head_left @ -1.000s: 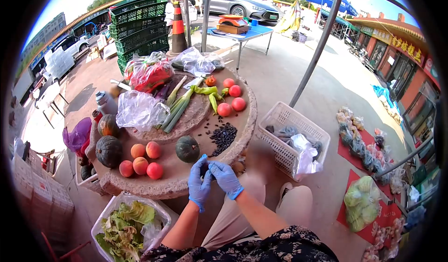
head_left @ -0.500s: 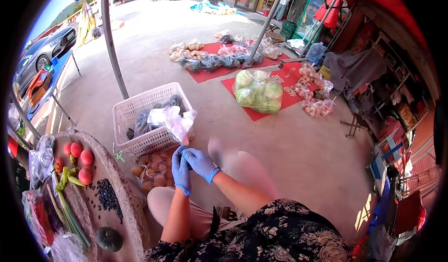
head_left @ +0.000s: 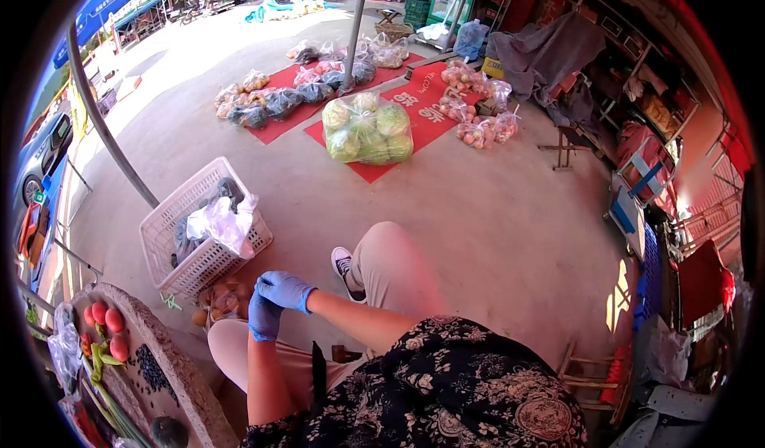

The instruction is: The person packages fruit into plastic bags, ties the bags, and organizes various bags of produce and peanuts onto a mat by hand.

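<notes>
My left hand (head_left: 264,319) and my right hand (head_left: 288,291), both in blue gloves, are pressed together above my left knee. Their fingers are closed, with the right hand lying over the left; whatever is between them is hidden. Just beyond them stands a white plastic basket (head_left: 156,250) holding dark bagged goods. A white plastic bag (head_left: 226,223) drapes over these and the basket's near rim. Below the basket, close to my hands, lies a clear bag of brownish round produce (head_left: 225,298).
At left, a stone slab (head_left: 187,344) bears tomatoes (head_left: 118,348), black seeds or beans (head_left: 153,368) and a dark squash (head_left: 169,430). Ahead, bagged cabbages (head_left: 368,133) lie on a red mat (head_left: 426,101). A metal pole (head_left: 111,141) rises behind the basket. A wooden stool (head_left: 586,380) stands at right.
The view has swung right, so the scene shifts left. My hands remain together; the right now covers more of the left. A wider gap shows between them and the white bag.
</notes>
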`<state>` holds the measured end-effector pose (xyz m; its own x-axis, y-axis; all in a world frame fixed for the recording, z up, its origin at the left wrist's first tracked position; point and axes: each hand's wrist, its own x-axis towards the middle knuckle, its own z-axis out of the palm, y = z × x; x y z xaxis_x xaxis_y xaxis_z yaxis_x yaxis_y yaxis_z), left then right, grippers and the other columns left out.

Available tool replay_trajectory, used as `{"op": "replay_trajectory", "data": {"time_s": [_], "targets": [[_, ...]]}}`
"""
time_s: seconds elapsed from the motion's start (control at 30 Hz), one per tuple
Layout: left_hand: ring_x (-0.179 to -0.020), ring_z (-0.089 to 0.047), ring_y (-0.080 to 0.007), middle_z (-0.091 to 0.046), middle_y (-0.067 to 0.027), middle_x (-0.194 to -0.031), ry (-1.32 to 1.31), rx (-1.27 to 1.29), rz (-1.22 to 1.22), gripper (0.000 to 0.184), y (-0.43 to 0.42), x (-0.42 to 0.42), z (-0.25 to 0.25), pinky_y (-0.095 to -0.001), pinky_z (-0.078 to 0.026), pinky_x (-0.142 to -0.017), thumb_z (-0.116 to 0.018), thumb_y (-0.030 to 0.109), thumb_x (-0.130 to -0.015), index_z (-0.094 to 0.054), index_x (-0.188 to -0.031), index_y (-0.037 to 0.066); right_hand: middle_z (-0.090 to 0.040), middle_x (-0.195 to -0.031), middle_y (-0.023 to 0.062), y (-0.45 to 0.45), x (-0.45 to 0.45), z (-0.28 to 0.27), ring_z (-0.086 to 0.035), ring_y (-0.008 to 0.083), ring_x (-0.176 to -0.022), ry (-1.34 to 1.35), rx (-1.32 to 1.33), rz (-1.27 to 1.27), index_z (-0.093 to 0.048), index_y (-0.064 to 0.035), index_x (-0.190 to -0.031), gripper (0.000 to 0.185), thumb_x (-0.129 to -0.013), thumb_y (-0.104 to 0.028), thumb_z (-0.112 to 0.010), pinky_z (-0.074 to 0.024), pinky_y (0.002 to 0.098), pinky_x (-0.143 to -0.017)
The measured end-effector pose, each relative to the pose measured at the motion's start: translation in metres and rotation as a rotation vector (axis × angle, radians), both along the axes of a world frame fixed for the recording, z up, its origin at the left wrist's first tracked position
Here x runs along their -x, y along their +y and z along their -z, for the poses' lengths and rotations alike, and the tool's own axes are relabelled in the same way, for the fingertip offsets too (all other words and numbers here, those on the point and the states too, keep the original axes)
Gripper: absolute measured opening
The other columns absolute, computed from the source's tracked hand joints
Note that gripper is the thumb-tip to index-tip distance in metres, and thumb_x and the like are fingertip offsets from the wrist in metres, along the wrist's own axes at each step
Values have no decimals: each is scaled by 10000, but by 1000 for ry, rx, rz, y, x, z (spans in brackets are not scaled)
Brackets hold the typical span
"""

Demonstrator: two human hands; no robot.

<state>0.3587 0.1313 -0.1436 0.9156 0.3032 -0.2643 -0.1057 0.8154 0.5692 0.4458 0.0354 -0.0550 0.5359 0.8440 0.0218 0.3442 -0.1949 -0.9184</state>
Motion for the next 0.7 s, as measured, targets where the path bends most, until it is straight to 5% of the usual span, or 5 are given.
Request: {"op": "replay_trajectory", "data": {"time_s": [0.13,0.33,0.7], "targets": [[-1020,-543,-198,-535,-64,-1124,45,-144,23,316,-42,-11,-31,-349,-461,-851,-386,278,-928,-464,-1174,96,-619,-889,204,-32,-12,4,-597,352,-845,128,-98,52,-612,-6,-906,271,-826,-246,-514,-462,403,-754],[-718,-532,-83,-547,20,-791,149,-317,29,178,-74,-16,-56,-261,-472,-695,-508,211,-893,-548,-1005,78,-630,-803,84,-64,-21,7,-597,139,-717,495,-80,91,-604,-22,-957,254,-876,-240,-501,-487,294,-627],[-767,-587,-117,-608,-33,-901,124,-318,-232,228,-53,4,-69,-272,-494,-723,-536,201,-877,-554,-1050,54,-623,-872,44,-29,-27,1,-604,109,-726,509,-101,-116,-584,-21,-1046,244,-914,-198,-480,-509,250,-668]]}}
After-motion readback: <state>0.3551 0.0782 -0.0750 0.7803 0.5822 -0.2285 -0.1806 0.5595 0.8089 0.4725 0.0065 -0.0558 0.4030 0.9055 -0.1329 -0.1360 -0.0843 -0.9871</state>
